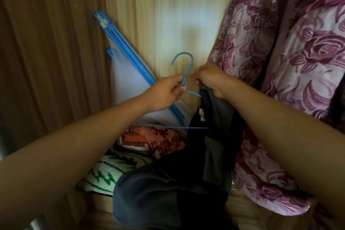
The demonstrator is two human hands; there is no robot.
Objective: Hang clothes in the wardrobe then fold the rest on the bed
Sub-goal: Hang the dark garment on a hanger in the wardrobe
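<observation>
Blue wire is showing in the left hand [164,93], whose fingers are pinching the hanger [184,79] at its twisted neck, while the right hand [209,78], just beside it, is clutching the collar of the dark garment [214,136]. As I judge it, the garment is risking a slide off the thin arm, since only one end seems to be entering the cloth and most of the weight is sagging below. The hook is rising just above the left hand, and the garment is hanging below the right hand.
</observation>
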